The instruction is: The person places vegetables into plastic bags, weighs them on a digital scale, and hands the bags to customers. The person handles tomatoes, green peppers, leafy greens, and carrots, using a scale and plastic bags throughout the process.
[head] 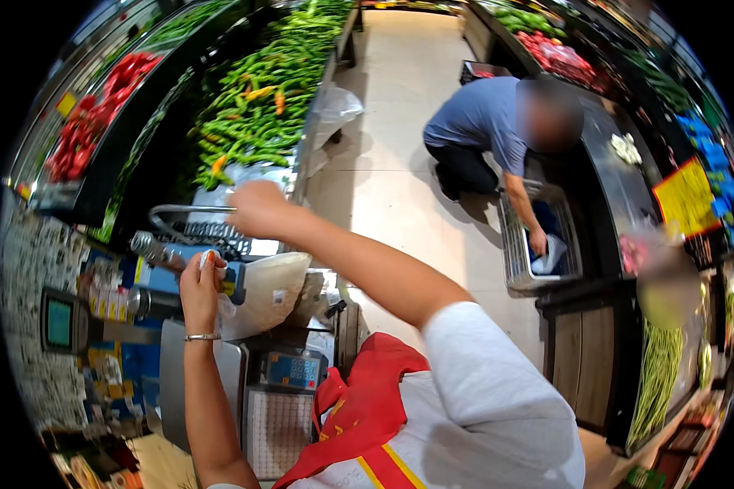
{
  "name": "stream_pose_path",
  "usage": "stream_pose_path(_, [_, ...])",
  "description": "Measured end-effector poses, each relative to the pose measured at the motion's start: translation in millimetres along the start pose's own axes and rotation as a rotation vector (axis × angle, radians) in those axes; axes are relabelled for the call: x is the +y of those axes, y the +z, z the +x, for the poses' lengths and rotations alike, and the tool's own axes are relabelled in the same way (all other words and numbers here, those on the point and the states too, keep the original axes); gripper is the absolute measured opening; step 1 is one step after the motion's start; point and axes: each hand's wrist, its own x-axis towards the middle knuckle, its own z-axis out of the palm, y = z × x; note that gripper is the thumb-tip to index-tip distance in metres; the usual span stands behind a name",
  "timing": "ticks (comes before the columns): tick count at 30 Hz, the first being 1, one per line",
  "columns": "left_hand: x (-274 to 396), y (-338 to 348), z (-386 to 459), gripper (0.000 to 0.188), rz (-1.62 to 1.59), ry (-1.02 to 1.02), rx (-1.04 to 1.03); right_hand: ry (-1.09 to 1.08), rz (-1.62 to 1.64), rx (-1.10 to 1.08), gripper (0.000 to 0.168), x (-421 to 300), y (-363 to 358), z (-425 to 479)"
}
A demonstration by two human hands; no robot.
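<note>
My left hand [200,290], with a bracelet at its wrist, pinches a small piece of thin whitish plastic [207,259] between thumb and fingers. Some clear plastic [226,305] hangs below its palm. My right hand [259,209] is blurred and curled, at the end of a curved metal bar [186,209]; whether it grips the bar is hidden. Beneath the bar is a dark plastic grid [211,231], like a basket. Nearer me lies a weighing scale with a metal plate [183,379], a keypad [292,370] and a display on a post [59,321].
Green chilli peppers [269,91] cover the stand ahead; red peppers [92,131] lie at left. A translucent bag [269,296] sits beside the scale. Across the aisle a person [480,131] crouches, one hand in a plastic crate [514,269]. Long beans [656,379] lie on the right counter.
</note>
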Motion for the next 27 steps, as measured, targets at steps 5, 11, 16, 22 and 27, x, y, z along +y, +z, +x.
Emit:
stream_pose_path(5, [10,37,5,0.011,0.515,0.452,0.002,-0.019,-0.013,-0.041,0.02,-67,-37,74])
stream_pose_path(11, [33,27,-78,0.017,-0.219,-0.07,-0.037,0.056,0.052,-0.078,0.018,-59,-35,72])
stream_pose_path(16, [42,-33,-127,0.021,-0.572,0.022,0.027,0.077,0.041,-0.099,0.015,-58,-43,71])
stream_pose_path(22, [73,-83,-232,0.04,-0.698,0.232,0.833,0.02,-0.003,-0.156,0.023,-61,-20,91])
stream_pose_path(27, [60,-100,-300,0.031,0.833,0.16,1.177,-0.072,-0.142,-0.254,0.021,-49,-15,96])
